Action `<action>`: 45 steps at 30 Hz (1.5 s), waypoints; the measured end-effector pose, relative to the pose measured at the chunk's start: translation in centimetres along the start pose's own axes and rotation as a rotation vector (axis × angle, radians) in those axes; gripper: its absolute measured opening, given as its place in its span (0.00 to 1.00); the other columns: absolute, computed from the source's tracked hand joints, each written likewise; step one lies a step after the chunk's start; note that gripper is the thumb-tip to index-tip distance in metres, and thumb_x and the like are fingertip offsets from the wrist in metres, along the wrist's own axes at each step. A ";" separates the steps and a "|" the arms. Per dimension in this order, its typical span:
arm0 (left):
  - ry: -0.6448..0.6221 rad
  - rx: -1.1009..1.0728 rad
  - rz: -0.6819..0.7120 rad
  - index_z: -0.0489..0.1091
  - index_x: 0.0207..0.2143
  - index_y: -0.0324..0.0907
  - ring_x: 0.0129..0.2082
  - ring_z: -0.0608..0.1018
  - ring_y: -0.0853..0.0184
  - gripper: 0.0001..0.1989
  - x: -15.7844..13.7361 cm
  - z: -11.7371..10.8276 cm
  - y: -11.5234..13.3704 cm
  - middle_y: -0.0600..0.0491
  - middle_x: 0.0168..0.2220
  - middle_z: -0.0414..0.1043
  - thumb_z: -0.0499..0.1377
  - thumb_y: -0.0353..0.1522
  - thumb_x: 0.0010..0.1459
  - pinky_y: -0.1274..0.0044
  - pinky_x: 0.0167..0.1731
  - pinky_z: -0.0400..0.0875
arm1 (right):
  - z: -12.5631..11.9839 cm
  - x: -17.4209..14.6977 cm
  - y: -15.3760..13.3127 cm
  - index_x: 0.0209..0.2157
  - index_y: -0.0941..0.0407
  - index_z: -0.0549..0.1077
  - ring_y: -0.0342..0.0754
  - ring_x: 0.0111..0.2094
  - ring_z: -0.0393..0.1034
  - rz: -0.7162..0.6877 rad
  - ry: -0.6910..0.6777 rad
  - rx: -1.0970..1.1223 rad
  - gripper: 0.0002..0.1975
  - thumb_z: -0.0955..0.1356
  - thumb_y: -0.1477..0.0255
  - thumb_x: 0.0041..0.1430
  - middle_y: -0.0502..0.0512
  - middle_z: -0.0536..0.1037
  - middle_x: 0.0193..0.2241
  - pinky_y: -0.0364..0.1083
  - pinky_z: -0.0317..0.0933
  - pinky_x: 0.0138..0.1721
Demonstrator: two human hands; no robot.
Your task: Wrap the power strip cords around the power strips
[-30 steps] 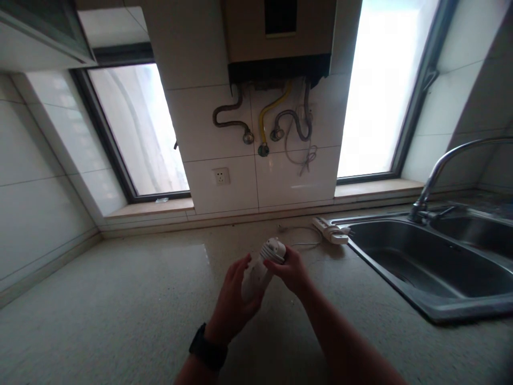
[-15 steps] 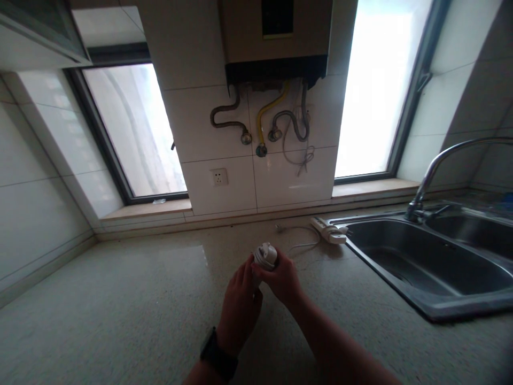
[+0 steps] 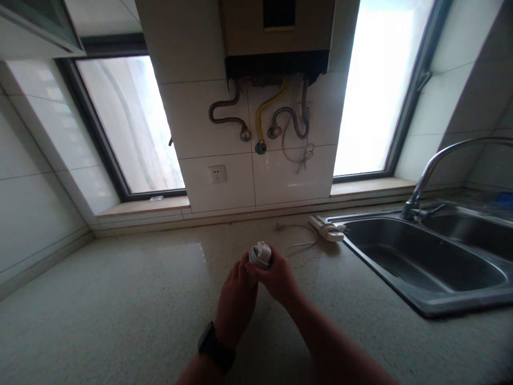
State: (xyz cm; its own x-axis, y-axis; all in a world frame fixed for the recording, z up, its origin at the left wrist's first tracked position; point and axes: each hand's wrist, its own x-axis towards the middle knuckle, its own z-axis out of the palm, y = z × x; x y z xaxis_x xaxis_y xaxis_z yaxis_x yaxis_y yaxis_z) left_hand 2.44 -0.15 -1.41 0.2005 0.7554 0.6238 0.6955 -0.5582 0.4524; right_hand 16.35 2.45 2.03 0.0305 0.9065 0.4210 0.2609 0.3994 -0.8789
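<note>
A white power cord [image 3: 259,256], coiled in tight loops with a rounded white end on top, is held upright between my hands above the counter. My left hand [image 3: 237,294] is closed round its lower left side, with a dark watch on the wrist. From the right, my right hand [image 3: 278,272] grips the coil, its thumb across the front of the loops. My palms and fingers hide the lower part, so I cannot tell whether the cord is wound round something. Beyond my hands, a thin white cable [image 3: 306,243] lies curved on the counter.
A white power strip [image 3: 329,230] with cord wrapped round it lies by the steel sink [image 3: 425,307] on the right. A curved faucet [image 3: 427,166] rises behind the basin. The speckled counter [image 3: 120,299] runs to the tiled wall, which bears a socket [image 3: 217,174] and a water heater [image 3: 276,40].
My hands and the coiled cord sit slightly further left in the picture, and the view has shifted a little. Both hands keep their grip on the coil.
</note>
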 end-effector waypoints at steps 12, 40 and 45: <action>-0.008 -0.276 -0.206 0.50 0.67 0.48 0.59 0.72 0.56 0.30 0.1 -1.5 0.0 0.42 0.62 0.65 0.56 0.37 0.66 0.62 0.55 0.68 | -1.7 0.8 1.0 0.59 0.53 0.66 0.36 0.21 0.56 -0.018 -0.382 0.105 0.32 0.74 0.73 0.52 0.54 0.79 0.45 0.38 0.53 0.22; -0.156 -1.398 -0.607 0.60 0.56 0.45 0.30 0.79 0.63 0.23 -0.5 -2.6 2.2 0.48 0.40 0.75 0.61 0.36 0.61 0.73 0.27 0.74 | -2.4 1.7 2.3 0.64 0.54 0.57 0.44 0.33 0.71 0.037 -0.599 0.602 0.35 0.73 0.69 0.59 0.53 0.80 0.35 0.45 0.64 0.36; -0.246 -1.459 -0.566 0.57 0.59 0.46 0.32 0.81 0.59 0.26 -0.3 -3.1 2.3 0.44 0.47 0.73 0.60 0.37 0.61 0.71 0.25 0.75 | -2.6 1.3 1.4 0.68 0.57 0.49 0.40 0.25 0.65 0.014 -0.591 0.589 0.44 0.73 0.66 0.58 0.44 0.73 0.24 0.42 0.60 0.30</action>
State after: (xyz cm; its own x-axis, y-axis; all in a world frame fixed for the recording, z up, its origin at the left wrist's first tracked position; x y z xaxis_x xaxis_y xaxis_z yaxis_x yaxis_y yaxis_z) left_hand 1.83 -2.69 1.39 0.3596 0.9253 0.1202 -0.4885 0.0769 0.8692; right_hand 19.26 3.85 1.89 -0.5240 0.7689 0.3664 -0.2884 0.2446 -0.9257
